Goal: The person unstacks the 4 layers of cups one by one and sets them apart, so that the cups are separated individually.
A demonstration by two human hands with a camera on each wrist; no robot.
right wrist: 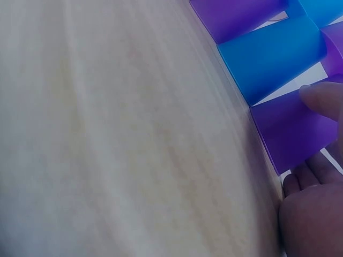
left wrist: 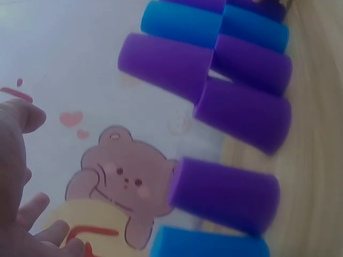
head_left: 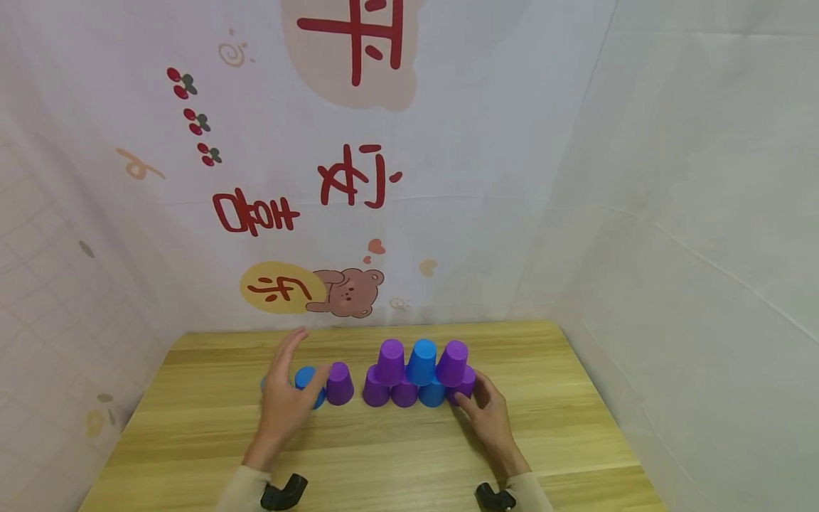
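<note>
Several upside-down cups stand side by side in a row, with three more on top: a purple cup (head_left: pixel 391 361), a blue cup (head_left: pixel 422 363) and another purple cup (head_left: pixel 453 364). At the right end of the bottom row is a purple cup (right wrist: pixel 289 128); my right hand (head_left: pixel 493 421) grips its sides between thumb and fingers. To the left, apart from this stack, stand a single purple cup (head_left: pixel 340 385) and a blue cup (head_left: pixel 307 377). My left hand (head_left: pixel 284 398), fingers spread and holding nothing, is over the blue cup and partly hides it.
Everything stands on a wood-grain table (head_left: pixel 384 455). A white cloth (head_left: pixel 486 178) printed with a bear and red characters hangs behind it, and pale cloth walls flank both sides. Another blue cup (head_left: pixel 264 384) shows slightly behind the left hand.
</note>
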